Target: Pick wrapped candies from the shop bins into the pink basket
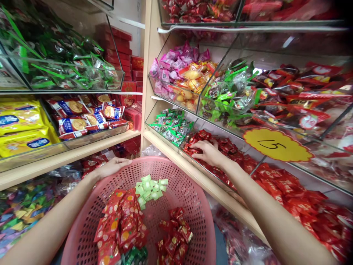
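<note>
My left hand [114,167] lies over the far left rim of a pink plastic basket [202,206], gripping its edge. Inside the basket are orange-printed red packets [121,221], small pale green wrapped candies [149,189], red wrapped candies [176,233] and dark green wrapped ones [134,255] at the near side. My right hand [208,152] reaches into a clear shelf bin of dark red wrapped candies [227,145]. Its fingers are apart and slightly bent, touching the candies, and its thumb side is partly hidden. I see nothing held in it.
Green and silver candies [172,125] fill the neighbouring bin. Brighter red packets [289,195] lie to the right. A yellow price tag [277,144] marked 15 hangs above my right forearm. A wooden post [146,66] divides the shelves. Blue-and-white biscuit packets [73,114] sit at left.
</note>
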A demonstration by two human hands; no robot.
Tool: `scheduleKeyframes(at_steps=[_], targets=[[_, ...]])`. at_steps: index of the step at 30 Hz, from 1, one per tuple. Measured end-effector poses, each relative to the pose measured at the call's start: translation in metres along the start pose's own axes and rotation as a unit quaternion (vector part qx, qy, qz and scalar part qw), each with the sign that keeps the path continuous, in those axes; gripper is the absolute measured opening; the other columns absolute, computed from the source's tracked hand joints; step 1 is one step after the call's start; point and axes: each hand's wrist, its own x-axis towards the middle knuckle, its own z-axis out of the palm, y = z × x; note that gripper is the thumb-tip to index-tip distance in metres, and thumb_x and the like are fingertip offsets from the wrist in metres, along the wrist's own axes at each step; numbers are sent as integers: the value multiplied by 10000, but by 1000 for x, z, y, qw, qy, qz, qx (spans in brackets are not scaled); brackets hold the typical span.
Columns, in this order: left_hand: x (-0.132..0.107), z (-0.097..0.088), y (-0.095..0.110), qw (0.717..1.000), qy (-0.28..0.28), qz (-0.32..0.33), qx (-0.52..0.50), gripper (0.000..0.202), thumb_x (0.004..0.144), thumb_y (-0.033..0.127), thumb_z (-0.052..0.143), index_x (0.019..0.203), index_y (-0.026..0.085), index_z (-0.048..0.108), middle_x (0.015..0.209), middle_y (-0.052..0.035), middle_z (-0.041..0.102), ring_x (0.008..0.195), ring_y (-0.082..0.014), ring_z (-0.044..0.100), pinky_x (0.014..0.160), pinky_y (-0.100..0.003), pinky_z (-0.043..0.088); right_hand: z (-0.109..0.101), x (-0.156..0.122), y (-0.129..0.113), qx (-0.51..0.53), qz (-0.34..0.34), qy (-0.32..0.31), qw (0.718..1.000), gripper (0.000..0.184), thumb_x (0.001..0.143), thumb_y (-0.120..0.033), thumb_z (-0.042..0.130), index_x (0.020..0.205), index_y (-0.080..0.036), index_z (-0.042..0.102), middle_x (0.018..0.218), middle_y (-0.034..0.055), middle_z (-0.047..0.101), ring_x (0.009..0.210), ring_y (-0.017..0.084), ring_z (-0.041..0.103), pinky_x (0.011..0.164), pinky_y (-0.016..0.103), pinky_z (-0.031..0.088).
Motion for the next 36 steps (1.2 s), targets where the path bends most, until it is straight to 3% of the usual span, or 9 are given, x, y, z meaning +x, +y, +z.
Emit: scheduleKeyframes(at_steps=[4,9,17,21,24,27,32,36], targets=[[-1,1,0,1000,6,0,-9,484,694,563,542,985,197,664,995,-30,682,905,-218,618,842,-321,464,-1,1,-1,32,0,37,999,182,792,-297,553,953,-256,627,1026,32,642,1015,242,534,972,553,184],[-2,2,4,1000,8,-16,-14,505,657,577,569,977,199,669,981,-32,687,900,-219,621,840,-315,463,-5,-3,1,141,-6,107,984,234,790,-343,541,960,-216,639,1000,51,654,942,219,579,892,390,385],[-3,3,7,1000,18,-23,12,528,654,601,548,964,192,671,986,-38,685,901,-219,621,851,-320,459,-14,-6,2,338,61,209,916,317,746,-414,578,916,-153,636,904,47,664,831,174,588,803,331,445],[-3,3,7,999,25,-12,21,505,656,598,546,936,201,684,978,-33,688,902,-217,619,835,-310,467,-25,-21,-20,389,69,240,887,318,736,-405,601,948,-169,619,902,42,659,810,164,595,777,325,466],[-3,3,4,999,23,-18,13,495,654,587,558,953,212,681,930,-25,700,869,-209,628,808,-297,481,-31,-44,-50,396,16,163,903,337,774,-366,572,1073,-210,573,989,37,643,880,158,588,806,324,463],[-1,3,2,999,32,-15,4,472,645,572,579,945,225,685,921,-10,703,832,-190,634,784,-281,492,-25,-70,-76,387,-34,13,921,293,800,-312,551,1082,-234,569,1020,16,628,931,140,569,854,309,439],[-1,4,4,999,36,-37,14,516,631,568,597,1006,221,668,935,-8,700,871,-201,632,804,-286,493,14,-99,-87,334,-97,-231,909,188,826,-217,502,984,-208,602,950,2,636,872,123,562,811,270,428],[-3,3,6,998,38,-47,23,494,654,564,578,1011,235,666,940,-2,699,866,-185,635,790,-255,495,49,-112,-81,226,-127,-354,899,157,800,-166,494,889,-179,624,864,14,643,828,143,565,762,262,406]])
